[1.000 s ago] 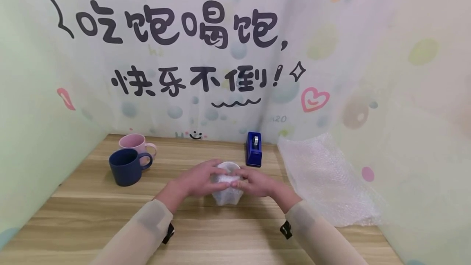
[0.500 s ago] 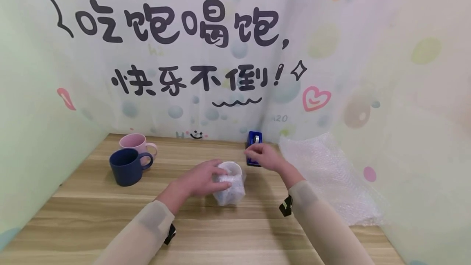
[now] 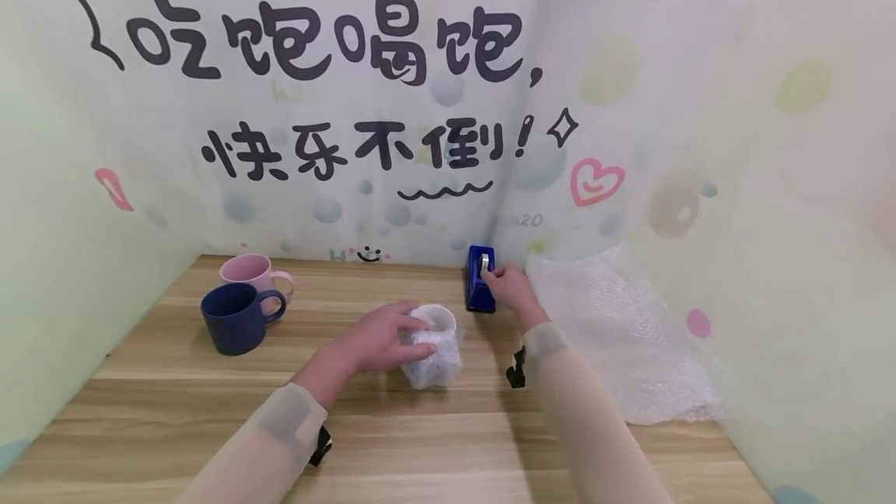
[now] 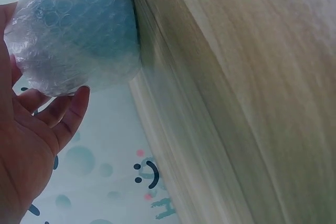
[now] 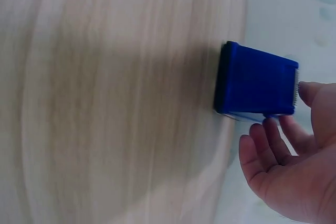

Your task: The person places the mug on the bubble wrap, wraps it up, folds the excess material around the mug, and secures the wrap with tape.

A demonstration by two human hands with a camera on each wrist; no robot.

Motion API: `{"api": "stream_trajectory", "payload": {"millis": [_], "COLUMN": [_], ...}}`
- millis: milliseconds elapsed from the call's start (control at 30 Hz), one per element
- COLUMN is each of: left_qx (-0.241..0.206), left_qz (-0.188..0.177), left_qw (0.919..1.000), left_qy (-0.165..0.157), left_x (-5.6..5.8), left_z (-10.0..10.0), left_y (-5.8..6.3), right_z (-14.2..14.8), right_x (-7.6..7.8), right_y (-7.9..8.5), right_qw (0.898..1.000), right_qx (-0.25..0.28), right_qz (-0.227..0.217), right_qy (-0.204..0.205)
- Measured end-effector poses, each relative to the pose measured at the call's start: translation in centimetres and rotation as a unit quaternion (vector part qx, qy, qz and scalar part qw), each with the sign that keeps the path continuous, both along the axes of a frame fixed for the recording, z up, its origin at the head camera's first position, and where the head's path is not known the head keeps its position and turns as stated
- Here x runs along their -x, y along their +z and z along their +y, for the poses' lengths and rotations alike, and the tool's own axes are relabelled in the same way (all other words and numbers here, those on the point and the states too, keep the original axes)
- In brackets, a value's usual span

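My left hand [image 3: 378,339] holds a bubble-wrapped cup [image 3: 435,360] upright on the table, thumb on the near side and fingers round its far side. In the left wrist view, a bluish surface shows through the bubble wrap [image 4: 79,30], and the fingertips lie against the cup. My right hand [image 3: 509,288] is at a blue tape dispenser [image 3: 479,286] by the back wall. In the right wrist view, the thumb is right at the toothed cutter of the dispenser [image 5: 257,80], with the other fingers loosely curved below and a gap between thumb and fingers.
A dark blue mug [image 3: 233,325] and a pink mug [image 3: 246,271] stand close together at the left, handles to the right. A flat sheet of bubble wrap [image 3: 623,341] covers the right side of the wooden table [image 3: 336,442]. A printed curtain [image 3: 392,216] hangs behind the table.
My right hand has let go of the wrapped cup and moved back and right to the tape dispenser's cutter. My left hand has kept its hold on the cup.
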State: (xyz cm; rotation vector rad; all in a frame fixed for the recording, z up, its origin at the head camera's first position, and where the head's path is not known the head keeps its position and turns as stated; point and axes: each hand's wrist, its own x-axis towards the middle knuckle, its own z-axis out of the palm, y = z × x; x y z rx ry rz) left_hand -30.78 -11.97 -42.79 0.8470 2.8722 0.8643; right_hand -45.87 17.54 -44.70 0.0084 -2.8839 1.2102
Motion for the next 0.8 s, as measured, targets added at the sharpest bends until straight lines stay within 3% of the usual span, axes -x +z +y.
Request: {"api": "stream_trajectory", "payload": {"millis": [100,300,567,800], "left_qx": [-0.006,-0.012,-0.019,-0.017], "left_qz": [-0.004,-0.009,-0.015,-0.014], "left_qw": [1.0,0.9998,0.9996,0.9995], "left_qy": [0.003,0.01,0.015,0.021], "left_x": [0.0,0.1,0.0,0.0], "left_z": [0.0,0.0,0.0,-0.2], "left_y": [-0.1,-0.2,-0.2,-0.4], "right_z": [-0.5,-0.3,-1.8,-2.4], "right_x": [-0.7,-0.6,-1.1,-0.8], "right_y": [0.0,-0.5,0.9,1.9], "right_qw": [0.999,1.0,0.992,0.975], "right_qx": [0.011,0.003,0.095,0.19], "right_qz": [-0.006,0.003,-0.048,-0.077], "right_qy": [-0.029,-0.007,-0.062,-0.087]}}
